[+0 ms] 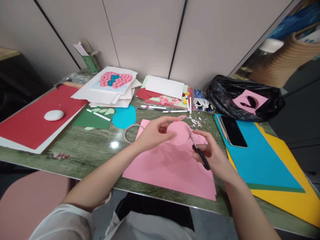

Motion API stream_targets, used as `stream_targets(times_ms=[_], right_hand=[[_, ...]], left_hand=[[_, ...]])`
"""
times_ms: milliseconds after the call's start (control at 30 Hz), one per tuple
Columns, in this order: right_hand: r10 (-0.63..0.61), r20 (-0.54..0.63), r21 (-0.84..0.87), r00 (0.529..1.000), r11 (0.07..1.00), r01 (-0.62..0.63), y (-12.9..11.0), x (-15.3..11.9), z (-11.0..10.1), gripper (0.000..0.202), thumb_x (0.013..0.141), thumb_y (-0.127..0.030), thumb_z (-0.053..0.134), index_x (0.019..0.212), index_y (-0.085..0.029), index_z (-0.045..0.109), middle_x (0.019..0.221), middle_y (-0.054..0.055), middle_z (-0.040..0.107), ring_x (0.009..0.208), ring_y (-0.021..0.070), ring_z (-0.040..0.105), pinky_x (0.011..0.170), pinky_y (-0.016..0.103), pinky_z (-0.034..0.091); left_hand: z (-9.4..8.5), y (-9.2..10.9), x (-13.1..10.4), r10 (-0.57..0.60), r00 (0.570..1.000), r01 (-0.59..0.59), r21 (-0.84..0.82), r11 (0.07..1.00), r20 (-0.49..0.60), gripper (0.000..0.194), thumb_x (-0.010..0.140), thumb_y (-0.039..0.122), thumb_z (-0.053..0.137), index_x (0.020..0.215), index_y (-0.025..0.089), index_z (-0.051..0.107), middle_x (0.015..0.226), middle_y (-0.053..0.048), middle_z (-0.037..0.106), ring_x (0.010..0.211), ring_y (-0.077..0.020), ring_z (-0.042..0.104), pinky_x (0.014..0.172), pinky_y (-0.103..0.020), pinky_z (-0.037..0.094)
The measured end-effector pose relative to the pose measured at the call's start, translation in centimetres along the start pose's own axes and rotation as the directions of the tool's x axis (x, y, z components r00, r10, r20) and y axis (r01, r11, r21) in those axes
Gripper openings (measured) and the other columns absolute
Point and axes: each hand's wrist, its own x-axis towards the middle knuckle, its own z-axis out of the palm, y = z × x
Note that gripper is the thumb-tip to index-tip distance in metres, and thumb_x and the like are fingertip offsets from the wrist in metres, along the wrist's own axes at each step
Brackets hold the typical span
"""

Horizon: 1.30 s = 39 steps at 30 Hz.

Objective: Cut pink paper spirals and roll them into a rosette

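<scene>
Between thumb and fingers, my left hand [156, 131] grips a round piece of pink paper [179, 132], held above a larger pink sheet [172, 173] on the table. My right hand [211, 151] is closed around the black handles of a pair of scissors [197, 148]. The scissor blades lie at the right edge of the round piece, pointing up and away from me. A thin curl of pink paper shows at the far side of the round piece, near my left fingertips. My right fingers partly hide the handle loops.
A tape roll [130, 133] and a blue paper shape [124, 117] lie left. Red sheets [37, 126] with a white oval object are farther left. Rightward are blue sheets [265, 160], a phone [233, 131] and a black plastic bag [222, 95]. Paper scraps [197, 123] and markers lie behind.
</scene>
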Motion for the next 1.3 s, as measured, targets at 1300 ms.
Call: stream_targets(times_ms=[1300], right_hand=[[0.034, 0.004, 0.010, 0.999, 0.999, -0.034, -0.38, -0.03, 0.00, 0.061, 0.076, -0.030, 0.068, 0.126, -0.031, 0.033, 0.058, -0.009, 0.044, 0.048, 0.0090, 0.036, 0.045, 0.021, 0.028]], left_hand=[[-0.24, -0.54, 0.26, -0.030, 0.997, 0.029, -0.010, 1.000, -0.073, 0.034, 0.074, 0.020, 0.065, 0.108, 0.021, 0.064, 0.074, -0.001, 0.059, 0.063, -0.0098, 0.051, 0.057, -0.023, 0.043]])
